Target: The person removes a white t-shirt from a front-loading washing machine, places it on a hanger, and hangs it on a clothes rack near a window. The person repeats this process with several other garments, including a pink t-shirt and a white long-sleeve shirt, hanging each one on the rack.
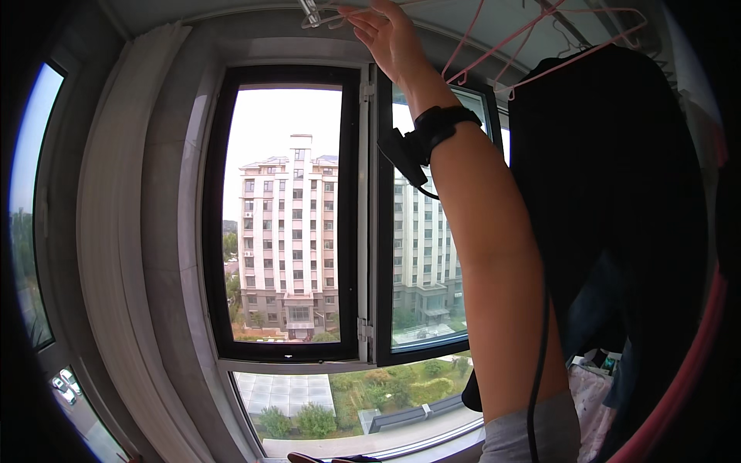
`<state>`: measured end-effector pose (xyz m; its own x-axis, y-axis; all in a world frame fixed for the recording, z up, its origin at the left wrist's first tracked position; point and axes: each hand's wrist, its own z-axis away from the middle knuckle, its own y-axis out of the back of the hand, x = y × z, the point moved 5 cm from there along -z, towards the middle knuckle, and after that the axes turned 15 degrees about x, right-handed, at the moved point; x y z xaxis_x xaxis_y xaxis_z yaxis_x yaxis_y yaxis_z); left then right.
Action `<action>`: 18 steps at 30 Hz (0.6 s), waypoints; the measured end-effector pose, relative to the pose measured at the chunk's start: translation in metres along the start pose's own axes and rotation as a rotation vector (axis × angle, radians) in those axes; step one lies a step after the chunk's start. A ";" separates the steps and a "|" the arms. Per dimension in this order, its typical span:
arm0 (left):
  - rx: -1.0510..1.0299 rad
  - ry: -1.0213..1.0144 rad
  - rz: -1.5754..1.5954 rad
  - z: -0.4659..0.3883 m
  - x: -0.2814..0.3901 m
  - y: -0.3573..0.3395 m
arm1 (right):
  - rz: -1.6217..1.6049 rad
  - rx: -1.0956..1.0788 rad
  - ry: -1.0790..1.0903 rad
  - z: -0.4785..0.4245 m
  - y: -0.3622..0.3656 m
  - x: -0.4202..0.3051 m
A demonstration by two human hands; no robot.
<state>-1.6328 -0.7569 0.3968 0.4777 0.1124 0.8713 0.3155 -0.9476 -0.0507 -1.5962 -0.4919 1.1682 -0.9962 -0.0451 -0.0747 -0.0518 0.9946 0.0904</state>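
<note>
My right arm reaches up from the lower right, a black strapped device with a cable on its wrist. At the top edge, my right hand (391, 40) has its fingers around a thin pink clothes hanger (330, 18), beside the end of a shiny metal rod (310, 11). Part of that hand is cut off by the frame. More pink hangers (509, 49) hang to the right of it. Close by, a black garment (608, 173) hangs down the right side. My left hand is out of view.
Ahead stands a dark-framed window (211, 231), with an opened sash (385, 289) behind my arm. A pale curtain (113, 231) hangs at left. Dark footwear (330, 458) shows at the bottom edge. A blurred pink bar (683, 376) curves along the lower right.
</note>
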 end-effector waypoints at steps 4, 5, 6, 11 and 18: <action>0.027 0.004 -0.020 -0.001 0.009 0.007 | -0.084 -0.026 0.011 0.006 -0.037 -0.020; 0.031 0.010 -0.027 -0.002 0.012 0.008 | -0.066 -0.011 0.029 0.009 -0.047 -0.024; 0.035 0.017 -0.034 -0.002 0.013 0.010 | -0.070 -0.009 0.051 0.007 -0.048 -0.023; 0.044 0.007 -0.022 -0.004 0.003 0.013 | -0.050 0.175 0.133 -0.013 -0.042 -0.020; 0.064 -0.029 -0.028 0.000 -0.002 0.028 | 0.455 0.475 0.175 -0.024 -0.014 -0.021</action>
<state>-1.6250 -0.7832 0.3939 0.4907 0.1483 0.8586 0.3803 -0.9230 -0.0579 -1.5762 -0.5066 1.1920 -0.9103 0.4127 0.0331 0.3716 0.8498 -0.3738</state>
